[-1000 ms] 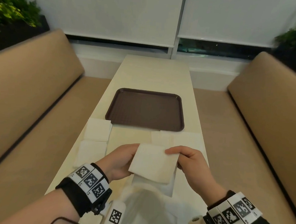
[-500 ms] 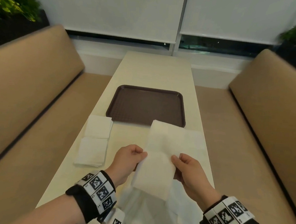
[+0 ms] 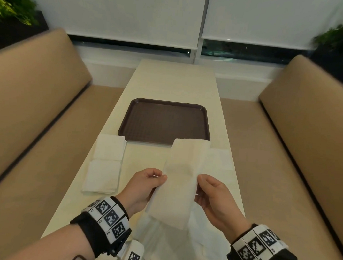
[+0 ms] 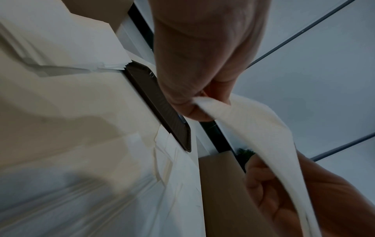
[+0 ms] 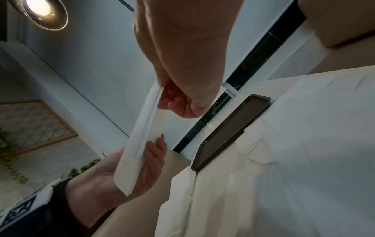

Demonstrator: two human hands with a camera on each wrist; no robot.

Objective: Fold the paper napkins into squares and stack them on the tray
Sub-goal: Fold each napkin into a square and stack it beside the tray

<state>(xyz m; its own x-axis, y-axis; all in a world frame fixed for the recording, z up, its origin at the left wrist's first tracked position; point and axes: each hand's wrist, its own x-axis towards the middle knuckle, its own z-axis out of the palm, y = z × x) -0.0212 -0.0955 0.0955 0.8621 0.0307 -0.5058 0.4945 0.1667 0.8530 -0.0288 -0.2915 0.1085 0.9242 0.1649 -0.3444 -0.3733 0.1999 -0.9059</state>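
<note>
Left hand [image 3: 142, 185]: raised in front of the body, thumb uppermost, fingers curled inward; thumb and fingertips pinch the left long edge of the napkin [image 3: 180, 179], which runs away from and back past the fingertips.
Right hand [image 3: 215, 196]: level with the left and just across from it, thumb on top, fingers curled beneath; it pinches the opposite long edge between thumb and forefinger.
Wrists: both angled inward toward each other, each wearing a black band with square markers.
Forearms: bare, reaching forward from the lower corners of the head view.
</note>
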